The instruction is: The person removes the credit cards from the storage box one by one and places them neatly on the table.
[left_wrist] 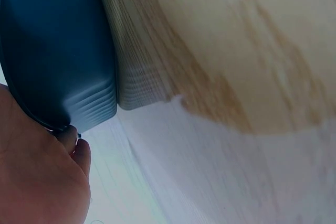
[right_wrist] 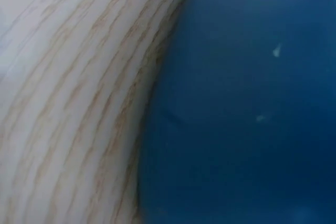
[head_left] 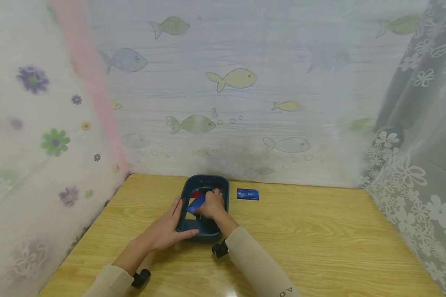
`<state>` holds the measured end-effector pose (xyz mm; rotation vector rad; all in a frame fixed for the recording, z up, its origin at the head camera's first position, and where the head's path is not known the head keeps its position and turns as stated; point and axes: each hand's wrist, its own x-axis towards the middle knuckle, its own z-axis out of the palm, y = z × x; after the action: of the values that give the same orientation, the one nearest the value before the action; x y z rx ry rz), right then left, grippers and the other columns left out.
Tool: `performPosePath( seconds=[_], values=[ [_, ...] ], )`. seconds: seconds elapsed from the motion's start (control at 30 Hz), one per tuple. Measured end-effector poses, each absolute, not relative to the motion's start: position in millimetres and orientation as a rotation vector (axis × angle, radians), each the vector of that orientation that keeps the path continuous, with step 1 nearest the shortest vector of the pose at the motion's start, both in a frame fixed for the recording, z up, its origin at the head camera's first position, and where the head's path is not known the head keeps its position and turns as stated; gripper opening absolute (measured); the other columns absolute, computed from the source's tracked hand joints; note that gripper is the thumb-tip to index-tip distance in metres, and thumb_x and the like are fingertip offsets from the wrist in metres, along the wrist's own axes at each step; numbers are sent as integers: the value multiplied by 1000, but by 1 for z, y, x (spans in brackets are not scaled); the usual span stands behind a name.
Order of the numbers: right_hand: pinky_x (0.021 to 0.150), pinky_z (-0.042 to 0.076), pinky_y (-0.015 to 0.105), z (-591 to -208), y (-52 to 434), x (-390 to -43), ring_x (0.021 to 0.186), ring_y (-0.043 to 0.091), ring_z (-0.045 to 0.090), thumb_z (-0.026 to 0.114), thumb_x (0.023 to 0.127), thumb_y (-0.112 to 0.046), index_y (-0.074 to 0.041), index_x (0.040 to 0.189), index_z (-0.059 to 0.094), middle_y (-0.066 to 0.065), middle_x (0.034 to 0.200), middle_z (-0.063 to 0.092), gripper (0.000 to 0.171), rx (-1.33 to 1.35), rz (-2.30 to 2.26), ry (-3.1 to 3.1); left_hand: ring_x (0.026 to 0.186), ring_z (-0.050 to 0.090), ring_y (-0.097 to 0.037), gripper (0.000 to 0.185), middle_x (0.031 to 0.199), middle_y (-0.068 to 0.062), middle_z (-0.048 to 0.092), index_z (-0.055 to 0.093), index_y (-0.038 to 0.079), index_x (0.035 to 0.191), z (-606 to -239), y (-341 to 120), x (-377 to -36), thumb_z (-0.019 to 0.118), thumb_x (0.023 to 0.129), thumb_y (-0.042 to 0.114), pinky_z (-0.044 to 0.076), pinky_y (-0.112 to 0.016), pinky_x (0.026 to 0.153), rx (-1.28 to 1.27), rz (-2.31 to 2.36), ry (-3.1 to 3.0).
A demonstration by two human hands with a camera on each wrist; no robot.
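Note:
A dark blue plastic tray (head_left: 204,237) with rounded corners stands on the table, and its outer wall (left_wrist: 58,51) fills the upper left of the left wrist view. My left hand (head_left: 163,231) rests against the tray's left side with fairly straight fingers, its thumb spread along the near rim. Inside the tray, my right hand (head_left: 212,205) pinches a blue card (head_left: 196,203), its fingertips partly hidden. Pale pieces (head_left: 190,216) and something red (head_left: 195,194) lie under and beside that card. Only the blue tray wall (right_wrist: 236,103) and the tabletop show in the right wrist view.
Right of the tray, another blue card (head_left: 247,194) with white lettering lies flat on the wood-grain table (head_left: 312,239). A fish-printed sheet (head_left: 238,144) hangs along the back edge. Flowered curtains (head_left: 55,173) enclose the left and right sides.

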<state>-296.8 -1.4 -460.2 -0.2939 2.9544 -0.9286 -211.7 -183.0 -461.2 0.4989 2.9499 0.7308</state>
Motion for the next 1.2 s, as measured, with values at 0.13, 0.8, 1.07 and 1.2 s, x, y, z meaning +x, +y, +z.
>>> performPosePath(
  seconds=[0.13, 0.8, 1.07, 1.2],
  values=[
    [107, 43, 49, -462, -2, -298, 117, 35, 50, 93, 74, -40, 3, 124, 65, 19, 128, 52, 72, -329, -884, 2980, 152, 26, -41, 120, 172, -13, -3, 3, 4, 164, -461, -183, -212, 55, 88, 79, 37, -58, 113, 498, 722, 2951],
    [89, 54, 45, -460, -1, -298, 101, 32, 63, 81, 84, -11, 1, 118, 63, 14, 102, 68, 41, -279, -1262, 2909, 153, 23, -39, 121, 172, -11, -6, 2, 3, 164, -462, -184, -213, 55, 87, 80, 34, -57, 116, 498, 723, 2945],
    [80, 53, 41, -452, 6, -296, 90, 25, 58, 74, 87, -1, 3, 119, 66, 11, 95, 63, 33, -335, -1493, 2786, 153, 22, -40, 121, 172, -12, -5, 3, 2, 164, -461, -184, -214, 57, 88, 79, 34, -58, 116, 497, 730, 2945],
    [75, 53, 38, -446, 9, -293, 85, 22, 59, 72, 88, 1, 4, 127, 65, 11, 96, 66, 39, -414, -1517, 2760, 153, 22, -39, 121, 172, -13, -4, 3, 3, 164, -461, -183, -213, 57, 87, 79, 33, -59, 116, 490, 736, 2939]
  ],
)
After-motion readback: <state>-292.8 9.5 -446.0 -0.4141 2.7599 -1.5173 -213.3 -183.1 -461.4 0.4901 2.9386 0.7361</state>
